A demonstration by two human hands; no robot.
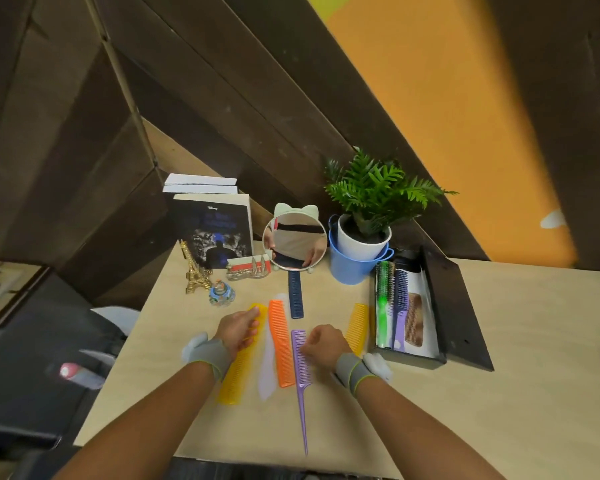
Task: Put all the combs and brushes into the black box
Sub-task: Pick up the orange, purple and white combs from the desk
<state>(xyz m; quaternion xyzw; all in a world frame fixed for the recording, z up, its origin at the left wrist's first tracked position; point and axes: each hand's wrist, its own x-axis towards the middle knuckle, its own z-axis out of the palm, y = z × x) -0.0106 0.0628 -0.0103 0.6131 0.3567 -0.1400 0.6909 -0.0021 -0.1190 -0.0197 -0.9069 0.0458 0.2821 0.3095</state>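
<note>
The black box [409,362] lies open at the right, its lid [454,306] folded back. Inside are a green brush [382,306], a purple brush [400,306] and a brown comb [414,320]. On the table lie a long yellow comb [236,375], a whitish comb [267,372], an orange comb [280,344], a purple tail comb [302,372], a dark blue comb [296,296] and a shorter yellow comb [357,327]. My left hand [239,327] curls over the long yellow comb's far end. My right hand [323,342] pinches the purple tail comb's toothed edge.
Along the back stand books [215,230], a gold tower model [194,271], a small ornament [222,292], a round mirror [295,244] and a potted plant [364,237] in a blue bucket [350,268]. The table's left edge drops to a dark chair [49,341].
</note>
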